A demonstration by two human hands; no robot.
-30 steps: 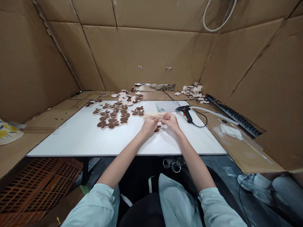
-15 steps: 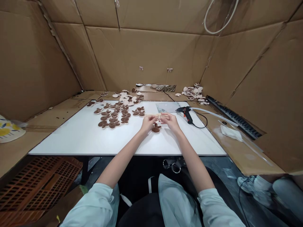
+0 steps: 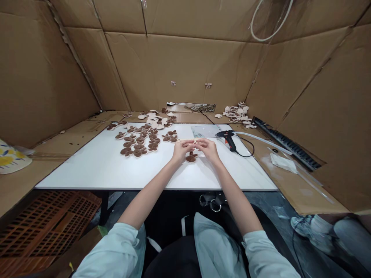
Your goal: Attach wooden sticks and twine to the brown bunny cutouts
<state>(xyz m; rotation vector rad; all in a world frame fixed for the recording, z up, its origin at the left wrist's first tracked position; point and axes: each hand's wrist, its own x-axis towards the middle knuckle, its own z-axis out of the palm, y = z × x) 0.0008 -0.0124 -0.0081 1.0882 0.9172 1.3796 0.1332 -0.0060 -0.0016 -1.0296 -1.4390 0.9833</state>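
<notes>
My left hand [image 3: 182,149] and my right hand [image 3: 207,148] meet above the white board, their fingers closed and the tips touching. Between them they pinch thin pale cord [image 3: 187,139], which stretches along the upper side of the fingers. Much of the cord is hidden behind the fingers. Just below the hands lies one brown felt-like piece [image 3: 190,158] with a pale rim and ear-shaped lobes, partly covered by the fingertips. To the left, several similar brown pieces [image 3: 139,146] lie in a cluster on the board.
A black glue gun [image 3: 228,139] with its cable rests right of my hands, beside a clear plastic bag [image 3: 201,132]. Pale pieces [image 3: 237,112] are heaped at the back right. Cardboard walls [image 3: 191,58] surround the white board [image 3: 95,170]. An orange crate [image 3: 52,227] stands lower left.
My fingers have drawn closer together, and the crossed, looped cord strands that showed between them are now mostly hidden. The pieces on the board have not moved.
</notes>
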